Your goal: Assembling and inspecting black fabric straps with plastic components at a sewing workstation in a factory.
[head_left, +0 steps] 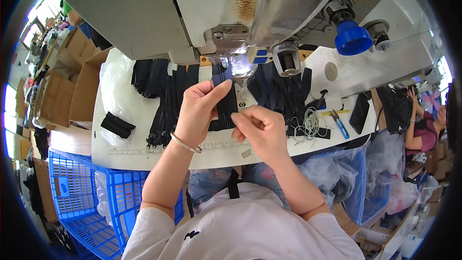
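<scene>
A black zipper strip [225, 108] runs lengthwise from beneath the needle area of a sewing machine [207, 0] toward me. Its upper part is pinched between thumb and fingers of my left hand [196, 113], which has a bangle at the wrist. Lower down, my right hand [262, 130] grips the near end of the strip with thumb and forefinger, the other fingers curled in. Beside my left hand lies a bundle of black zippers [166, 108] with pulls at the near ends. More dark zippers [284, 89] lie fanned out to the right of the machine's needle.
On the white table [216, 156] are a folded black piece [118, 125], a coil of pale cord [310, 126], blue-handled snips [340, 124] and a black phone [360, 113]. Blue crates [91, 183] stand at lower left and right. Cardboard boxes [55, 98] line the left; another person [426, 130] sits far right.
</scene>
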